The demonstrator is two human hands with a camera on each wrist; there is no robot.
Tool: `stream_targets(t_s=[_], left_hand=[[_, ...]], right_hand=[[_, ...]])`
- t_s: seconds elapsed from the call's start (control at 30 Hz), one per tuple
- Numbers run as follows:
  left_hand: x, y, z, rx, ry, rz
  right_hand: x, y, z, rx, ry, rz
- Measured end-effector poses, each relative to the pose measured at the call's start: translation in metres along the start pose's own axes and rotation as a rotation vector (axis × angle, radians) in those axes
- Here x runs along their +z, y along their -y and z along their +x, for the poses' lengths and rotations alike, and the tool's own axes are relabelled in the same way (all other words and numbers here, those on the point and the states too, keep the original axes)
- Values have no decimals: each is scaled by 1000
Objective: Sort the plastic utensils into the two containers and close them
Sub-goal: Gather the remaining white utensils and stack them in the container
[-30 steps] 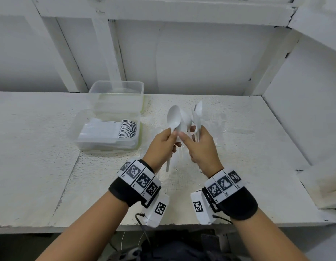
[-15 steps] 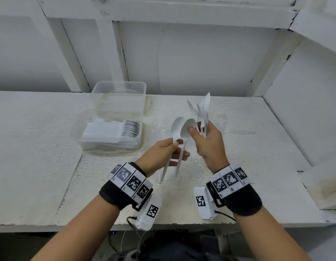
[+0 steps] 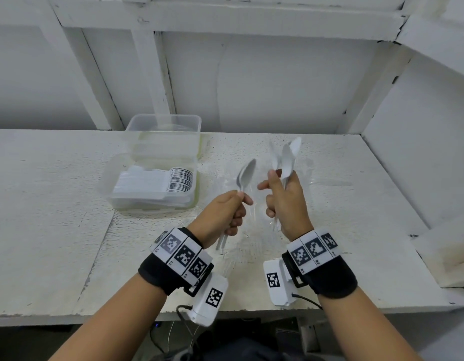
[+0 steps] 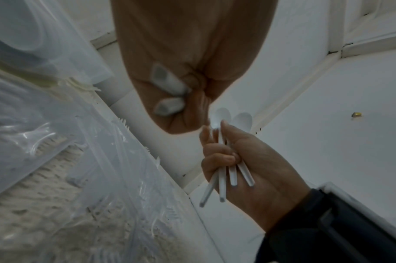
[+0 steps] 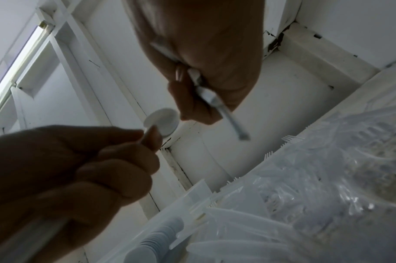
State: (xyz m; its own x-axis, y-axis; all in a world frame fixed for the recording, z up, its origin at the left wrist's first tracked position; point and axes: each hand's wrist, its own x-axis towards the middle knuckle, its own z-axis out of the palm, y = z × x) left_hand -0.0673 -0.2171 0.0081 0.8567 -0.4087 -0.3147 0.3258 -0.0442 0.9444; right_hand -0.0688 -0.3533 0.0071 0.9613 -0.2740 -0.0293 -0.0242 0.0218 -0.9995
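Both hands are raised above the white table (image 3: 56, 217), a short gap apart. My left hand (image 3: 240, 201) grips two white plastic spoons (image 3: 246, 173), bowls up; their handle ends (image 4: 168, 80) stick out under the fist. My right hand (image 3: 274, 183) grips a bundle of several white spoons (image 3: 288, 157), whose handles (image 4: 231, 174) fan out below the palm. A clear container (image 3: 113, 196) to the left holds a stacked row of spoons (image 3: 179, 179). Behind it stands an empty clear container (image 3: 197, 126).
Clear plastic forks (image 5: 305, 178) lie in a loose pile on the table under and beyond my hands, hard to make out in the head view. White walls and a wooden frame (image 3: 158, 74) close the back and right side.
The hands were together at the spoon bundle; now they have drawn apart. The left hand has come away to the left with two spoons, and the right keeps the rest.
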Motion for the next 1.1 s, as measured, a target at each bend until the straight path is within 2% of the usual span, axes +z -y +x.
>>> stream_targets(t_s=[0.13, 0.37, 0.57, 0.63, 0.73, 0.93, 1.1], left_hand=[[-4, 2, 3, 81, -158, -55], [5, 7, 1, 119, -219, -47], [-1, 12, 8, 88, -309, -117], [-6, 9, 9, 81, -358, -198], [-16, 4, 11, 98, -398, -352], [-19, 2, 13, 67, -409, -394], [-8, 5, 10, 103, -286, -221]], right_hand=[[0, 0, -7, 109, 119, 35], [16, -6, -25, 63, 238, -197], [18, -7, -26, 73, 310, -266], [16, -8, -26, 65, 318, -306], [10, -9, -23, 82, 249, -280], [1, -7, -21, 121, 213, -215], [5, -4, -23, 182, 306, -43]])
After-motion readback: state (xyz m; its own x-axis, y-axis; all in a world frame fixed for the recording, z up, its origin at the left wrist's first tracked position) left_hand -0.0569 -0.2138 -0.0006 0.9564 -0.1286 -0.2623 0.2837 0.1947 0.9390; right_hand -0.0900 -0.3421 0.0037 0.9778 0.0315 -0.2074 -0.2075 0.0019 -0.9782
